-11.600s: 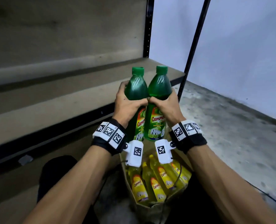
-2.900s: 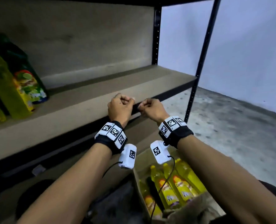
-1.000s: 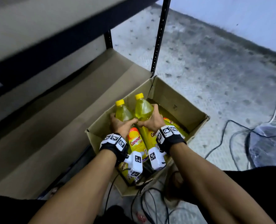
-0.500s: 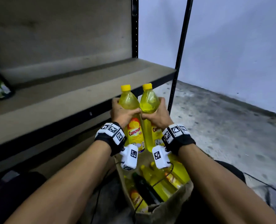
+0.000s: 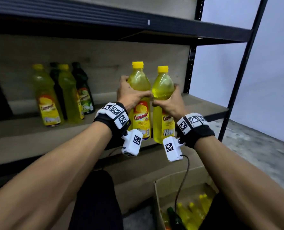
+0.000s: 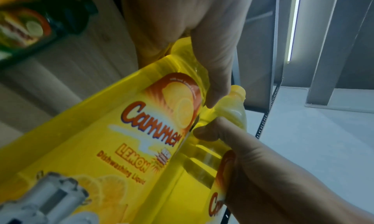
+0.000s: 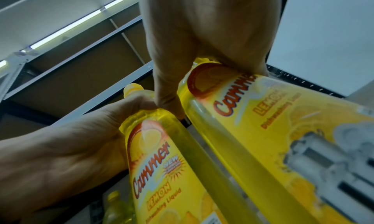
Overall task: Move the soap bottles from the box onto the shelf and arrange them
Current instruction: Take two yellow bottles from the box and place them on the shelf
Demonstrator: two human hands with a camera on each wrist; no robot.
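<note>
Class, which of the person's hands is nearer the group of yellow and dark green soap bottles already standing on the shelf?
Left. The left hand is on the side toward the standing bottles; the right hand is beyond it, farther right.

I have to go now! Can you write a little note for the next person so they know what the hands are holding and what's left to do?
Left hand: grips one yellow bottle, upright.
Right hand: grips a second yellow bottle, upright, beside the first.
Both are held at the shelf front edge; whether they rest on it cannot be told.
Done: four bottles, yellow and dark green, stand at the shelf's left.
Left: put these two down in line with them, then fetch the bottles still in the box below.
</note>
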